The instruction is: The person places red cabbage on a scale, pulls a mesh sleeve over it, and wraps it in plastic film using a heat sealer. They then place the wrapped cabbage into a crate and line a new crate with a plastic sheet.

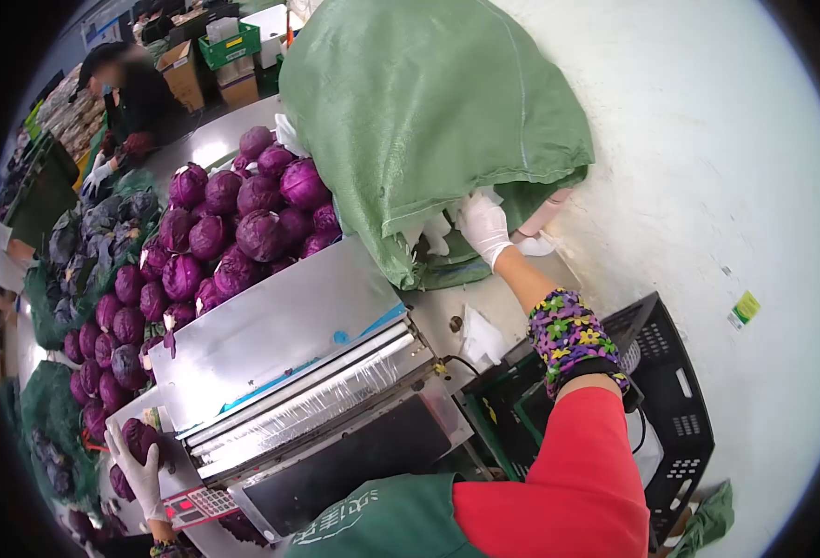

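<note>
My left hand (138, 474), in a white glove, has its thumb and fingers around a red cabbage (140, 437) beside the wrapping machine. At the mouth of a big green woven sack (438, 102), my right hand (484, 225), also gloved, has its fingers bent in among thin white material (436, 232). The sack's edge partly covers those fingertips, and what they grip is not clear. Between my hands stands the film wrapping machine (271, 344), with clear film (326, 395) stretched over its rollers. Its red-edged keypad (210, 504) lies near my left wrist.
A pile of red cabbages (261, 235) lies behind the machine, with green net bags (47, 400) of darker cabbages to the left. A black crate (680, 400) stands below my right arm, near crumpled white paper (482, 337). Across the table works another person (140, 102).
</note>
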Demonstrator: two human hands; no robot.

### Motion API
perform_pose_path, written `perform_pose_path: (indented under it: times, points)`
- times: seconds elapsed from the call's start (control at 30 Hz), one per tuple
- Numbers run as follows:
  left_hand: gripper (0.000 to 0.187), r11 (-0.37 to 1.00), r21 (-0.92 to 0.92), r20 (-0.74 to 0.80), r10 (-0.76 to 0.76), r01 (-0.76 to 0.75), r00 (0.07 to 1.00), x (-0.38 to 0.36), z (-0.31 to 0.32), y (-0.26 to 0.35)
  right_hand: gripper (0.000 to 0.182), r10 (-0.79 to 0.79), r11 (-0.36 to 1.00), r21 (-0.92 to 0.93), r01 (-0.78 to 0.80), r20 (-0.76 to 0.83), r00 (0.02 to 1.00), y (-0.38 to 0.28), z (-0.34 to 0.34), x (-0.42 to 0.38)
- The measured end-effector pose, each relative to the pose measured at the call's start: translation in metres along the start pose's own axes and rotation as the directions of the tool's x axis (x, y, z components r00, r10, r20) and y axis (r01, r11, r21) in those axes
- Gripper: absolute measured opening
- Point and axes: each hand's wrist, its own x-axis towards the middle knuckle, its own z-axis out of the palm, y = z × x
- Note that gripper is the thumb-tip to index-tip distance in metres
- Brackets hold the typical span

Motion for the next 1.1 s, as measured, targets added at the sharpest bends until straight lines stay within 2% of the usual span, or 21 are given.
perform_pose_path:
  times: [0.03,0.07,0.17,0.23,0.3,0.37,0.4,0.43,0.47,0.5,0.57,0.63,0.7,0.73,0.77,0.83,0.9,0.97,1.03,1.07,1.1]
  points:
    - [0.087,1.0,0.017,-0.007,0.015,-0.015,1.0,-0.002,-0.001,0.002,0.012,-0.146,0.983,-0.125,0.138,-0.062,0.987,-0.004,0.001,0.008]
    - [0.087,1.0,0.023,-0.017,0.017,-0.016,1.0,-0.004,-0.002,0.004,0.012,-0.286,0.949,-0.113,0.295,0.091,0.954,0.0,0.008,0.01]
    - [0.08,0.999,0.039,-0.07,-0.034,0.037,0.997,-0.009,-0.007,0.013,0.015,-0.392,0.919,0.006,0.394,0.092,0.915,-0.011,-0.008,0.01]
    - [0.07,0.996,0.085,-0.187,0.033,-0.018,0.982,-0.012,-0.018,0.027,0.021,-0.386,0.92,0.104,0.377,0.092,0.918,-0.008,-0.033,0.001]
    - [0.047,0.988,-0.155,-0.321,-0.078,0.029,0.944,-0.021,-0.028,0.073,0.022,-0.373,0.91,0.226,0.348,0.075,0.925,-0.008,-0.071,-0.012]
    - [0.026,0.914,-0.396,-0.297,-0.219,0.089,0.93,-0.041,-0.042,0.143,0.021,-0.283,0.93,0.23,0.286,-0.048,0.958,-0.037,-0.138,-0.017]
    - [0.022,0.934,-0.354,-0.296,-0.064,-0.047,0.953,-0.046,-0.057,0.189,0.02,-0.323,0.931,0.153,0.332,-0.08,0.943,-0.064,-0.18,-0.013]
    - [0.023,0.882,-0.463,-0.29,-0.058,-0.087,0.955,-0.051,-0.058,0.212,0.021,-0.415,0.869,0.164,0.466,-0.271,0.869,-0.1,-0.218,-0.004]
    - [0.023,0.83,-0.541,-0.27,-0.017,-0.137,0.963,-0.067,-0.033,0.203,0.02,-0.318,0.819,0.482,0.31,-0.068,0.946,-0.124,-0.231,-0.014]
    - [0.024,0.746,-0.644,-0.106,0.133,-0.17,0.985,-0.055,-0.052,0.238,0.019,-0.27,0.722,0.69,0.063,0.197,0.942,-0.141,-0.237,-0.026]
    - [0.037,0.629,-0.732,-0.254,0.106,-0.263,0.961,-0.052,-0.036,0.284,0.023,-0.553,0.425,0.905,0.005,0.255,0.793,-0.198,-0.253,-0.04]
    - [0.042,0.338,-0.94,-0.017,0.068,-0.039,0.998,-0.063,-0.019,0.302,0.025,-0.687,0.511,0.858,-0.043,0.438,0.579,-0.253,-0.27,-0.05]
    - [0.03,0.006,-0.961,0.276,-0.027,0.276,0.961,-0.079,0.013,0.283,0.031,-0.684,0.258,0.862,-0.437,0.482,0.547,-0.306,-0.261,-0.063]
    - [0.022,-0.151,-0.954,0.27,-0.047,0.26,0.962,-0.08,0.01,0.268,0.032,-0.739,0.301,0.825,-0.479,0.519,0.43,-0.316,-0.247,-0.065]
    - [0.02,-0.159,-0.947,0.302,-0.16,0.278,0.94,-0.082,0.005,0.253,0.032,-0.751,0.311,0.828,-0.466,0.515,0.413,-0.322,-0.238,-0.064]
    - [0.021,-0.224,-0.933,0.33,-0.223,0.281,0.917,-0.087,-0.01,0.217,0.031,-0.837,-0.031,0.387,-0.922,0.494,0.235,-0.351,-0.24,-0.058]
    - [0.026,-0.375,-0.912,0.304,-0.35,0.165,0.886,-0.095,-0.014,0.199,0.032,-0.826,-0.014,0.413,-0.911,0.508,0.243,-0.391,-0.219,-0.083]
    - [0.022,-0.122,-0.987,0.15,-0.489,0.103,0.859,-0.097,-0.002,0.177,0.034,-0.679,-0.081,0.71,-0.7,0.474,0.56,-0.442,-0.203,-0.122]
    - [0.015,0.116,-0.979,0.069,-0.591,0.169,0.804,-0.099,-0.005,0.154,0.037,-0.658,-0.255,0.562,-0.787,0.495,0.567,-0.481,-0.233,-0.121]
    - [0.011,0.542,-0.834,-0.267,-0.561,0.103,0.784,-0.1,-0.012,0.143,0.037,-0.67,-0.282,0.525,-0.803,0.492,0.556,-0.493,-0.232,-0.126]
    - [0.012,0.691,-0.712,-0.386,-0.536,0.127,0.751,-0.101,-0.02,0.138,0.029,-0.654,-0.307,0.531,-0.79,0.485,0.581,-0.508,-0.229,-0.131]
